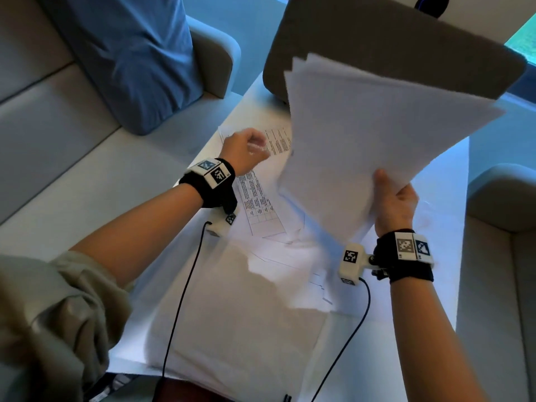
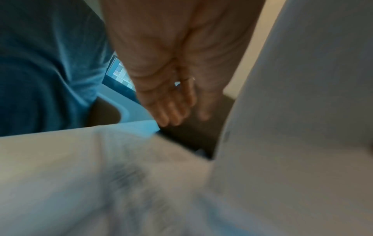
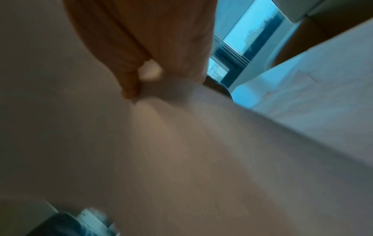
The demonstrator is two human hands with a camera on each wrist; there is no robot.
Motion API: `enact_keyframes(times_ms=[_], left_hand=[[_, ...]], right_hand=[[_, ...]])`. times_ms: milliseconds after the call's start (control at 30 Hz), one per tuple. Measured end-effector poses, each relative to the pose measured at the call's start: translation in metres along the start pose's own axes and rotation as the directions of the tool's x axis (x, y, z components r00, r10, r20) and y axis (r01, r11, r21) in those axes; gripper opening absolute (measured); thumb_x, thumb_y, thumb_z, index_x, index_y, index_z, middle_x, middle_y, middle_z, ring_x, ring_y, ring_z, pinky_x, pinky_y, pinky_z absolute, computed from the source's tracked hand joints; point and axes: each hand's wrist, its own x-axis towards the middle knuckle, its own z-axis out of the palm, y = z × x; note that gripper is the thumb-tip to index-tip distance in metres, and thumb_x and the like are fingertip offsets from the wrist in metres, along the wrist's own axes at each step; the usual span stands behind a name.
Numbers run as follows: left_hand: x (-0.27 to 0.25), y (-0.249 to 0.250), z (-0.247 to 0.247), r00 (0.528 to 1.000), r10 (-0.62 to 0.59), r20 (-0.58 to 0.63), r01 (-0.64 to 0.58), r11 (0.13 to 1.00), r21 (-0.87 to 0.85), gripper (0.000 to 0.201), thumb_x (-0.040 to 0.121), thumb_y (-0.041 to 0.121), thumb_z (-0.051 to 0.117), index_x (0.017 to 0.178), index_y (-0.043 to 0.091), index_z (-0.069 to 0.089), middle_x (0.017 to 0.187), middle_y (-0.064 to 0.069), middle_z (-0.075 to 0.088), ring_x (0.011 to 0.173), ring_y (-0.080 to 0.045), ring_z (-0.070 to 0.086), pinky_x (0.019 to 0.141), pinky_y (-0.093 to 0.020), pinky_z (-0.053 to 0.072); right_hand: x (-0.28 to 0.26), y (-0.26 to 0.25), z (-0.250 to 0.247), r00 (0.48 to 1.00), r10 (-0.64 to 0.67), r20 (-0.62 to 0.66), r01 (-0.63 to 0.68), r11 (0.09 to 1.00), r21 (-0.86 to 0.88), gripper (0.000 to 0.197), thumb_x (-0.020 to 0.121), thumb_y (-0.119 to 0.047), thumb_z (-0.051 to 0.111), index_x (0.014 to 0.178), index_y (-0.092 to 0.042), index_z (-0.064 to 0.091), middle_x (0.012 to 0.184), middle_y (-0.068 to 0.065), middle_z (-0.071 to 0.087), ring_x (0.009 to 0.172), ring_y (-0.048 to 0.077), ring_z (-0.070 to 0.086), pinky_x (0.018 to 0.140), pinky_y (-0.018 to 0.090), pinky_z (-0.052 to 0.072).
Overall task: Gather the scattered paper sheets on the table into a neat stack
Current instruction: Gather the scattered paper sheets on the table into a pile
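Note:
My right hand [image 1: 394, 198] grips the lower corner of a fanned stack of white sheets [image 1: 377, 134], raised tilted above the table; its thumb lies on the near face. The right wrist view shows that hand [image 3: 139, 86] pinching the stack [image 3: 181, 159]. My left hand [image 1: 255, 149] hovers over a printed sheet with a table grid [image 1: 258, 204] lying on the white table [image 1: 446, 236], and holds nothing. The left wrist view shows its fingers [image 2: 173, 108] hanging loosely above blurred paper [image 2: 101, 175], the held stack [image 2: 302, 111] to its right. More loose sheets [image 1: 246, 314] overlap near me.
A grey sofa [image 1: 72, 140] with a blue cushion [image 1: 130, 62] runs along the left. A grey chair back [image 1: 391, 39] stands behind the table and an armchair [image 1: 501, 227] at the right. Black cables [image 1: 179, 300] trail from both wrist cameras across the sheets.

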Motion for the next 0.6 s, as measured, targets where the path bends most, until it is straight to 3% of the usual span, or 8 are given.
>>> enact_keyframes(times_ms=[67,133,200,267,367,500,600], left_hand=[[0.003,-0.029,0.002,0.982,-0.190,0.003,0.176,0.917,0.358,0.035,0.080,0.025,0.073,0.111,0.009,0.064,0.115,-0.007,0.064,0.104,-0.020,0.061,0.091,-0.028,0.047],[0.001,-0.048,0.007,0.941,-0.337,0.047,0.255,0.790,0.557,0.042,0.079,0.035,0.073,0.105,0.002,0.064,0.109,-0.012,0.063,0.103,-0.027,0.059,0.080,-0.032,0.048],[-0.002,-0.054,0.015,0.908,-0.416,0.056,0.306,0.747,0.591,0.051,0.071,0.042,0.079,0.094,0.002,0.059,0.105,-0.015,0.063,0.096,-0.028,0.059,0.069,-0.033,0.046],[-0.003,-0.054,0.022,0.883,-0.468,0.030,0.373,0.739,0.560,0.073,0.062,0.042,0.085,0.111,0.002,0.050,0.121,-0.018,0.053,0.107,-0.031,0.054,0.082,-0.037,0.049],[-0.005,-0.044,0.034,0.856,-0.517,0.008,0.429,0.720,0.546,0.100,0.061,0.038,0.087,0.133,-0.002,0.030,0.134,-0.019,0.038,0.125,-0.034,0.042,0.100,-0.042,0.042],[-0.003,-0.038,0.047,0.838,-0.545,-0.017,0.451,0.675,0.584,0.104,0.063,0.039,0.086,0.133,-0.007,0.024,0.133,-0.019,0.037,0.129,-0.033,0.036,0.101,-0.041,0.041],[-0.004,-0.038,0.052,0.839,-0.542,-0.034,0.447,0.654,0.611,0.110,0.061,0.044,0.085,0.134,-0.009,0.023,0.133,-0.019,0.037,0.129,-0.032,0.036,0.099,-0.038,0.042]], right_hand=[[0.004,0.002,-0.005,0.998,-0.028,-0.056,0.023,0.996,-0.087,0.017,0.086,-0.025,0.065,0.090,-0.009,0.065,0.072,-0.004,0.060,0.052,0.000,0.054,0.056,0.021,0.047],[0.005,0.004,-0.009,0.997,-0.023,-0.077,0.013,0.990,-0.137,0.015,0.084,-0.029,0.066,0.079,-0.015,0.063,0.067,-0.004,0.057,0.055,0.005,0.051,0.055,0.023,0.044],[0.003,0.006,-0.012,0.997,-0.001,-0.079,-0.011,0.989,-0.146,0.014,0.084,-0.028,0.066,0.080,-0.014,0.064,0.071,-0.002,0.060,0.060,0.008,0.053,0.056,0.023,0.046],[0.001,0.007,-0.013,0.997,0.028,-0.078,-0.038,0.991,-0.130,0.013,0.084,-0.024,0.065,0.086,-0.011,0.066,0.074,-0.002,0.064,0.060,0.006,0.058,0.056,0.022,0.048],[-0.001,0.010,-0.014,0.996,0.052,-0.068,-0.062,0.987,-0.151,0.016,0.084,-0.020,0.064,0.095,-0.010,0.069,0.086,0.001,0.070,0.071,0.009,0.065,0.062,0.022,0.052],[-0.002,0.013,-0.015,0.994,0.081,-0.080,-0.093,0.982,-0.163,0.017,0.085,-0.021,0.066,0.101,-0.015,0.067,0.098,0.004,0.071,0.085,0.015,0.067,0.076,0.028,0.054],[-0.003,0.015,-0.017,0.991,0.096,-0.096,-0.109,0.983,-0.147,0.017,0.086,-0.019,0.065,0.102,-0.014,0.066,0.097,0.004,0.070,0.082,0.013,0.067,0.071,0.024,0.053]])
